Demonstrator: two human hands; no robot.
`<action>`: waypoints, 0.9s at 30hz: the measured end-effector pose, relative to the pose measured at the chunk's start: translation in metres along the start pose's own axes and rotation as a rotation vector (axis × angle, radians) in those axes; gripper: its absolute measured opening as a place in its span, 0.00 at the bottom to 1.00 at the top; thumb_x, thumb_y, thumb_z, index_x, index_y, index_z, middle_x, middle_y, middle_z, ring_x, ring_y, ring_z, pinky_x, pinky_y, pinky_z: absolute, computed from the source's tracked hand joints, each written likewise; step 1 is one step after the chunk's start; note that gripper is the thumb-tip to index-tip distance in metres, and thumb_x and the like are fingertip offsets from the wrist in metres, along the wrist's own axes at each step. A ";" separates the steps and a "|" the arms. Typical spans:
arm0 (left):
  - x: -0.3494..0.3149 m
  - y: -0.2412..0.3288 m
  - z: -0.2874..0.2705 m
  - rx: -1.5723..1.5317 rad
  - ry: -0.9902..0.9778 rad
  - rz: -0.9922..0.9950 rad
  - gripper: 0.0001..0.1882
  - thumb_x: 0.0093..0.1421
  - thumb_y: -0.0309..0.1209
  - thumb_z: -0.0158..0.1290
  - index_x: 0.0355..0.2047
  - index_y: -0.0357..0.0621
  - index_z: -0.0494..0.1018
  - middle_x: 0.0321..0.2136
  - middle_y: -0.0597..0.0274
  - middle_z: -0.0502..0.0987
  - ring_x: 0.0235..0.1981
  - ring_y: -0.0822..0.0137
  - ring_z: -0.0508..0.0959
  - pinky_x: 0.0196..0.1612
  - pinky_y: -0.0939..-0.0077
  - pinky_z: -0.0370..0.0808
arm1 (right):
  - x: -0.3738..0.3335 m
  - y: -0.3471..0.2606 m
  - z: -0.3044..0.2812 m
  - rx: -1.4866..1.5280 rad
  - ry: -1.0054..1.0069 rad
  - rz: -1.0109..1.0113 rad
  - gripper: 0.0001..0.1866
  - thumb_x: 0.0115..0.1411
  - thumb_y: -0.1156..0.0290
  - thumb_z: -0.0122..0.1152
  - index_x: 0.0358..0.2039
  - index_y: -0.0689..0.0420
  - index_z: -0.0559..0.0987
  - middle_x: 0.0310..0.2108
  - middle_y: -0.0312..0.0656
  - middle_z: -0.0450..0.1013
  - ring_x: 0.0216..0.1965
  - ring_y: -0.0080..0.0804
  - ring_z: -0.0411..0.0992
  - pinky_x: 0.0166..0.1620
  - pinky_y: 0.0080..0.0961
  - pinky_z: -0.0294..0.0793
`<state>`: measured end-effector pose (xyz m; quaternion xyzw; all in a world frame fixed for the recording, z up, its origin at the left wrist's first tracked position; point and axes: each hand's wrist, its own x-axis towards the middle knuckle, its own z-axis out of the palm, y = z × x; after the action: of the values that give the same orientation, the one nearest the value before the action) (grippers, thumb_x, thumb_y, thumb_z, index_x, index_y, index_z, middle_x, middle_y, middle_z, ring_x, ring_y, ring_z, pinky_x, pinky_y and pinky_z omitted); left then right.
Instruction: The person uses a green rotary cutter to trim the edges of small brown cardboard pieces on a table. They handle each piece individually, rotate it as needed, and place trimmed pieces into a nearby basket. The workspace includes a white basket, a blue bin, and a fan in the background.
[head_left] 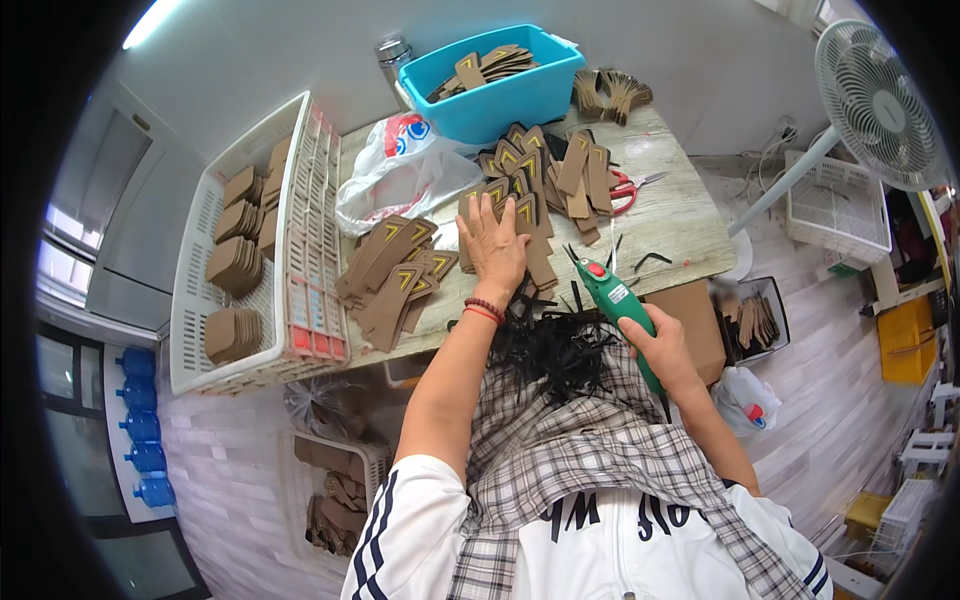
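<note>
My left hand (495,250) lies with spread fingers on a pile of brown strap-shaped pieces (530,150) with yellow angled marks. In my right hand (660,350) is a green handheld electric cutter (612,292) with a red button, its dark tip pointing toward the table. Left of my left hand, more brown marked pieces (390,270) lie in an overlapping heap. Red-handled scissors (627,192) rest beyond the cutter, beside the brown pile. Black scraps (545,350) cover the checked apron on my lap, and a few lie along the table's near edge.
A white crate (305,230) with stacked brown pieces stands at the left. Behind the pile are a white plastic bag (405,180), a blue bin (490,100) of brown pieces and a metal flask (393,55). A white fan (880,110) stands right of the table (680,230).
</note>
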<state>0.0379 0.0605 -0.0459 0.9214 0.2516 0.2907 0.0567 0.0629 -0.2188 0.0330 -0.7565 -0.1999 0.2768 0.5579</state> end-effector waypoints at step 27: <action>-0.021 0.051 -0.073 -1.806 -0.023 -0.868 0.03 0.58 0.26 0.57 0.30 0.45 0.73 0.26 0.65 0.79 0.24 0.75 0.77 0.29 0.77 0.73 | 0.000 -0.026 0.015 0.025 -0.004 -0.110 0.20 0.57 0.60 0.64 0.41 0.64 0.77 0.21 0.34 0.71 0.19 0.17 0.67 0.24 0.18 0.68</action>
<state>0.0041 0.0029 0.0162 0.3643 0.2506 0.3180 0.8387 0.0533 -0.2002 0.0540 -0.7368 -0.2389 0.2499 0.5810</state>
